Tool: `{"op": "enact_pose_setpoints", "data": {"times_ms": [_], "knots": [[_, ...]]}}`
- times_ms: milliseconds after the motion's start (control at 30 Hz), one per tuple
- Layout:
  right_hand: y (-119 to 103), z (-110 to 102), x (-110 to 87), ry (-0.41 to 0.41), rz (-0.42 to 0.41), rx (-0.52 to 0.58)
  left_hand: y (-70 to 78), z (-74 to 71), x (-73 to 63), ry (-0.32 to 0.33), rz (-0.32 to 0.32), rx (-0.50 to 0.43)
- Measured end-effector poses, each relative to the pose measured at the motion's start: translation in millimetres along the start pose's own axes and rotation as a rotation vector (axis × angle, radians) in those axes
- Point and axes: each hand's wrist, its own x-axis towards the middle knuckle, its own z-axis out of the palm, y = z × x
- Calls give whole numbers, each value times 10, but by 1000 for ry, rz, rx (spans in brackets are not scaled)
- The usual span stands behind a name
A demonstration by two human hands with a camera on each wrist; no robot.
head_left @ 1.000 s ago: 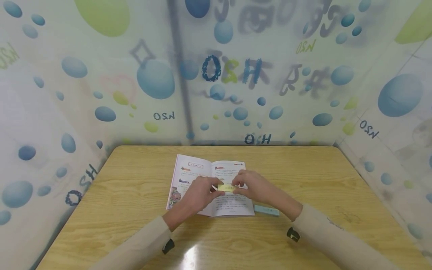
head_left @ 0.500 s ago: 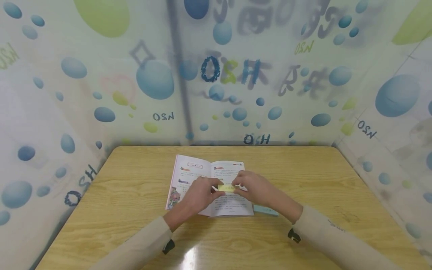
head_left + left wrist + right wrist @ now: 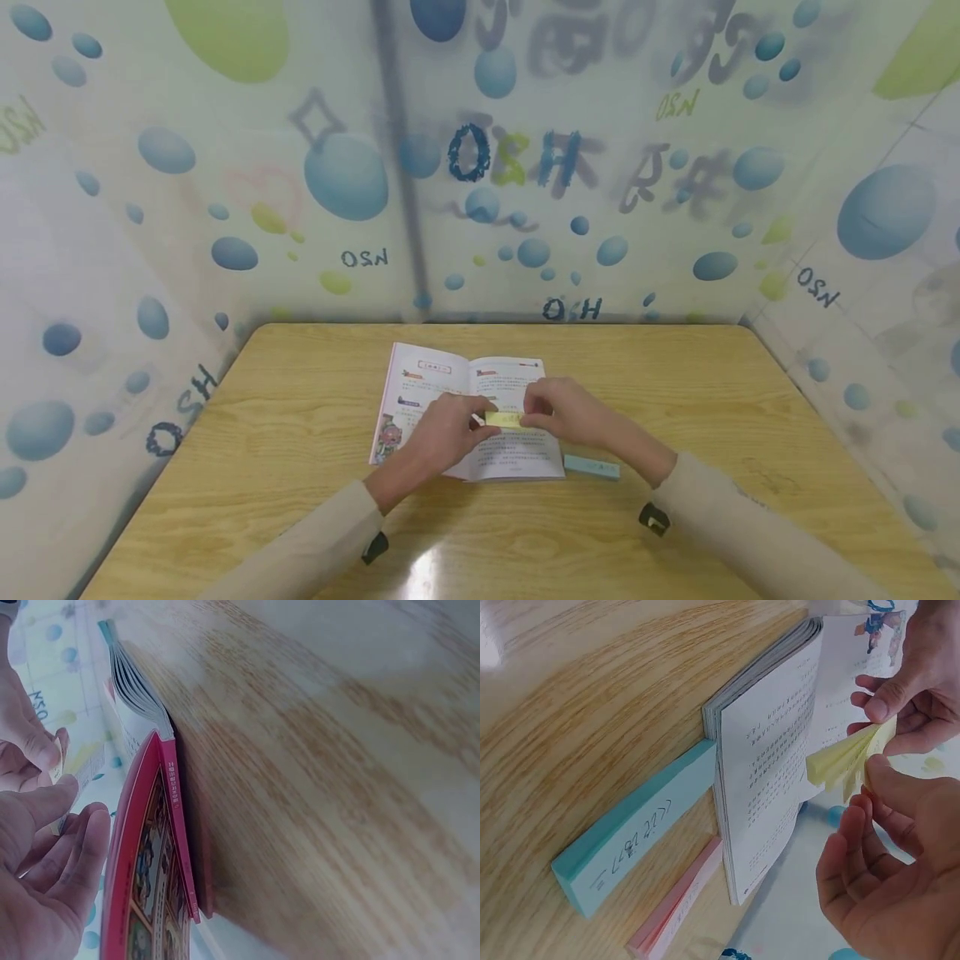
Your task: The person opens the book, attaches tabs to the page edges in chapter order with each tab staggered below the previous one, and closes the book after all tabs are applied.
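Note:
Both hands hold a pad of yellow sticky notes [image 3: 504, 419] above the right-hand page of an open book [image 3: 517, 461]. My left hand [image 3: 446, 429] pinches its left end between thumb and fingers. At the other end, the thumb and fingers of my right hand [image 3: 566, 412] pinch it too. In the right wrist view the yellow leaves [image 3: 842, 760] spread apart like a fan. Handwriting shows on the pad's face in the head view.
A teal sticky note pad [image 3: 592, 467] with handwriting lies by the book's lower right edge. Beside it in the right wrist view is a pink pad [image 3: 676, 904]. The wooden table [image 3: 315, 367] meets a bubble-patterned wall [image 3: 480, 250] at the back.
My right hand has shifted slightly to the right, its fingers more curled and closer together on the pad. The left hand stays about where it was.

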Motion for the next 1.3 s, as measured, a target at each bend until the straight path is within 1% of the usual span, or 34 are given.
{"op": "enact_pose_setpoints", "data": {"times_ms": [167, 333, 533, 633, 767, 900, 1067, 1300], "knots": [[41, -23, -4, -25, 35, 103, 0, 10, 1, 1, 2, -5], [34, -39, -9, -36, 28, 123, 6, 9, -2, -2, -4, -10], [61, -45, 1, -27, 27, 141, -6, 7, -6, -18, -42, -83], [58, -51, 6, -30, 36, 168, -5, 4, -6, -21, -50, -91], [-4, -70, 6, -40, 27, 221, 3, 2, -2, -27, -47, -67], [-70, -81, 10, -39, 7, 246, 3, 5, -7, -30, -44, -53], [-103, -80, 26, -40, 15, 257, 8, 4, -13, -28, -52, -61], [-190, -90, 58, -60, 28, 314, 24, 9, -11, -32, -51, -73]]}}
